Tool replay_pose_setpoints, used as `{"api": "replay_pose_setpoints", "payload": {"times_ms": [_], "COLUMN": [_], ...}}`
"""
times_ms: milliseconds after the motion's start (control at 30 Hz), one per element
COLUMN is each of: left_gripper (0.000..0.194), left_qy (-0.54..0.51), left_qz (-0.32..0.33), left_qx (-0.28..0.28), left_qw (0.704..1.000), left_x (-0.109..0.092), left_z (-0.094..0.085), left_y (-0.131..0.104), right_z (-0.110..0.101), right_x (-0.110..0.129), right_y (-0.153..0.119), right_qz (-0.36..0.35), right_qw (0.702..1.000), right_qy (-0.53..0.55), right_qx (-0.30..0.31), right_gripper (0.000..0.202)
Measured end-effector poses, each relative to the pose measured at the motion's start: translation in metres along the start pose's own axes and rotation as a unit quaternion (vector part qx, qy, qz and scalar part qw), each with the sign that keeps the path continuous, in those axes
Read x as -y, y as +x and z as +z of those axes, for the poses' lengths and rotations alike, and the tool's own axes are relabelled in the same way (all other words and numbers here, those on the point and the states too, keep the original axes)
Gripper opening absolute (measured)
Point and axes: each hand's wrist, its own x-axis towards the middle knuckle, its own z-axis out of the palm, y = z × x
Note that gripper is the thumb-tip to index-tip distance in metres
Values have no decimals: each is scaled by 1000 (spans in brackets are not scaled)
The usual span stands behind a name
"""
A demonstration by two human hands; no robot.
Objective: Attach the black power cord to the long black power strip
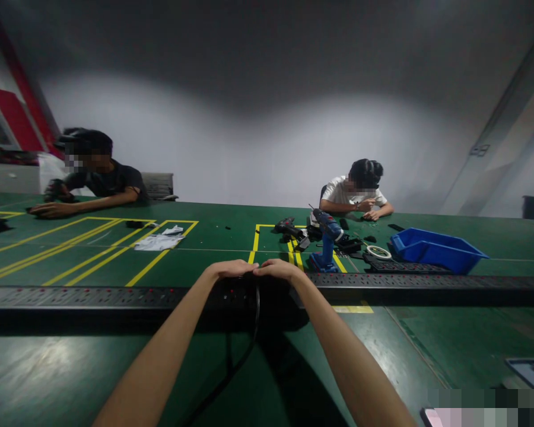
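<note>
My left hand (232, 269) and my right hand (279, 268) meet fingertip to fingertip in the middle of the view. Both reach over the long black power strip (160, 296) that crosses the green table (115, 379). Their fingers are closed together and curl away from me, so what they grip, if anything, is hidden. Below my right hand is a dark black shape (276, 305), too dim to name. A black cable (257, 323) runs from just under the fingertips down toward me.
Beyond the strip stand a blue cordless drill (326, 240), a black power tool (289, 227) and a blue bin (436, 249). A tape roll (378, 252) and white papers (160, 240) lie there too. Two people (102, 178) sit opposite. A phone (531, 373) lies at lower right.
</note>
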Motion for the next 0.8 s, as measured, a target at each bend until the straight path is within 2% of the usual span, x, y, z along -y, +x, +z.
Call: {"api": "replay_pose_setpoints", "payload": {"times_ms": [167, 233, 300, 400, 567, 700, 800], "left_gripper": [60, 57, 53, 46, 42, 42, 41], "left_qy": [-118, -133, -122, -126, -154, -146, -121], "left_qz": [7, 12, 15, 27, 8, 10, 47], "left_qx": [84, 83, 54, 26, 62, 61, 43], "left_qw": [989, 988, 991, 991, 986, 987, 991], "left_x": [6, 8, 10, 13, 17, 16, 15], "left_z": [-4, -4, -3, -3, -4, -4, -1], "left_y": [-16, -18, -17, -15, -10, -8, -12], "right_z": [-4, -5, -5, -4, -3, -2, 1], "right_x": [-2, -1, 2, 4, 4, 3, 1], "right_y": [-6, -8, -9, -8, -4, -3, -9], "right_qz": [31, 40, 59, 75, 9, -21, -42], "right_qw": [992, 988, 984, 985, 996, 997, 998], "right_qy": [80, 100, 115, 110, 61, 47, 32], "right_qx": [89, 108, 121, 114, 69, 55, 41], "right_gripper": [32, 29, 25, 22, 18, 20, 22]}}
